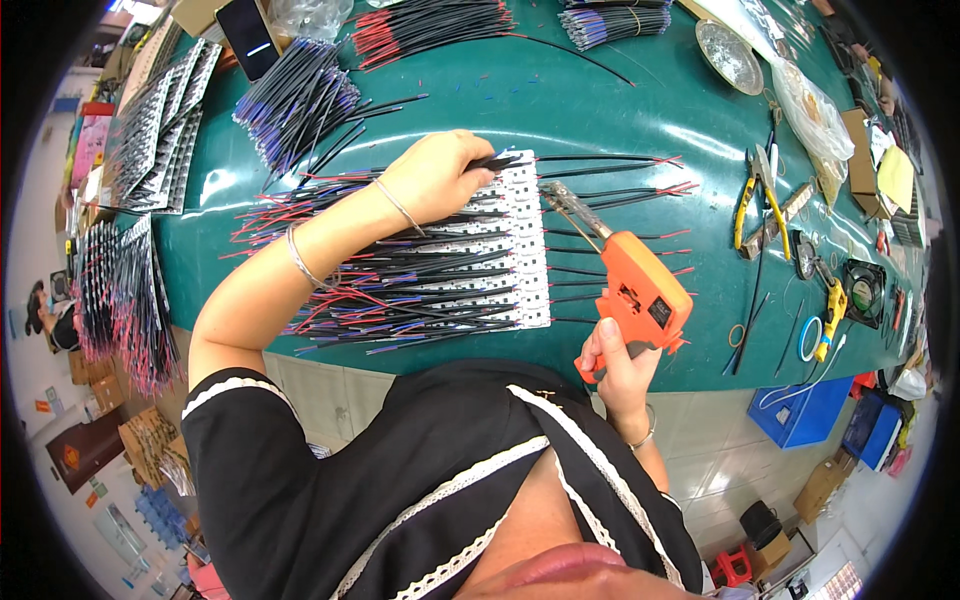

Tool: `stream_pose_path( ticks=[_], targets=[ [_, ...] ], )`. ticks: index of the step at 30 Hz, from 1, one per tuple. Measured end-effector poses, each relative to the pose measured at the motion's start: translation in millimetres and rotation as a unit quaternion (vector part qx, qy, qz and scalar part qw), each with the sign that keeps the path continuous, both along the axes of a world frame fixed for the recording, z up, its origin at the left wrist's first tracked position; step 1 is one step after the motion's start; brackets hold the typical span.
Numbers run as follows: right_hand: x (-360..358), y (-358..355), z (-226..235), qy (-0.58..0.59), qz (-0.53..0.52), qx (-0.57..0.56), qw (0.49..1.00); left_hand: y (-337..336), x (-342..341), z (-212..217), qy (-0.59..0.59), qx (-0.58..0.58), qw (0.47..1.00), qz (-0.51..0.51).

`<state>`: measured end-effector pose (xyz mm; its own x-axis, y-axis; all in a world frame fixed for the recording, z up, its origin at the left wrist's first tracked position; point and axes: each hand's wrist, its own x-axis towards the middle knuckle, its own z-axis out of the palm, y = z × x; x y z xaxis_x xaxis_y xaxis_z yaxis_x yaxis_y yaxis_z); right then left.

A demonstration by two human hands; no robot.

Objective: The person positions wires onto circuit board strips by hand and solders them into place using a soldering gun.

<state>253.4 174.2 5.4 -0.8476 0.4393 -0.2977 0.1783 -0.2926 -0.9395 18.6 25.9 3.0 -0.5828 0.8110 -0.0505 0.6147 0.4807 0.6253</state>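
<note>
A white panel of small circuit boards (532, 240) lies on the green table in front of me, with rows of black two-core wires (420, 262) spread across its left part. My left hand (432, 182) reaches over these wires, its fingers pinched on a black wire (490, 163) at the panel's far end. In my right hand (622, 372) is an orange soldering gun (645, 288), gripped by its handle. Its metal tip points up and left, just right of the panel's edge; I cannot tell whether it touches anything. More black wires (620, 198) with red ends stick out rightward from the panel.
Wire bundles (300, 100) lie at the far left and along the back, near a phone (247, 38). Stacked panels (165, 130) stand at the left. A metal dish (728, 57), yellow-handled pliers (745, 205) and a small fan (862, 292) are at right. A blue bin (800, 412) stands below.
</note>
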Motion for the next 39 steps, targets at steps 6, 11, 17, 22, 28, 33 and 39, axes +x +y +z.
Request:
stream_pose_path(
  ticks=[6, 11, 17, 22, 28, 33, 39],
  targets=[
    [4.8, -5.2, -7.4, 0.021, 0.014, 0.003, 1.000, -0.3, 5.1, -8.9, -0.021, -0.029, 0.999, 0.019],
    [3.8, -4.9, -10.5, 0.018, 0.019, 0.003, 1.000, 0.1, 6.3, -7.9, -0.019, -0.047, 0.999, 0.019],
    [-1.8, -6.6, -6.6, 0.005, 0.027, 0.017, 0.999, -2.6, 10.7, -9.0, 0.052, -0.033, 0.998, 0.016],
    [-4.3, -11.1, -9.2, -0.004, 0.022, -0.001, 1.000, -1.6, 12.4, -11.5, 0.063, -0.037, 0.997, 0.023],
    [-2.9, -12.4, -17.4, -0.004, 0.017, -0.026, 0.999, 3.5, 11.9, -8.3, 0.063, -0.082, 0.995, 0.015],
    [-3.0, -14.7, -17.2, -0.020, 0.023, -0.007, 0.999, 11.4, 9.9, 0.6, 0.057, -0.155, 0.986, 0.004],
    [-2.4, -16.8, -14.9, -0.014, 0.035, 0.048, 0.998, 16.3, 6.6, 4.7, 0.048, -0.159, 0.986, -0.019]
  ],
)
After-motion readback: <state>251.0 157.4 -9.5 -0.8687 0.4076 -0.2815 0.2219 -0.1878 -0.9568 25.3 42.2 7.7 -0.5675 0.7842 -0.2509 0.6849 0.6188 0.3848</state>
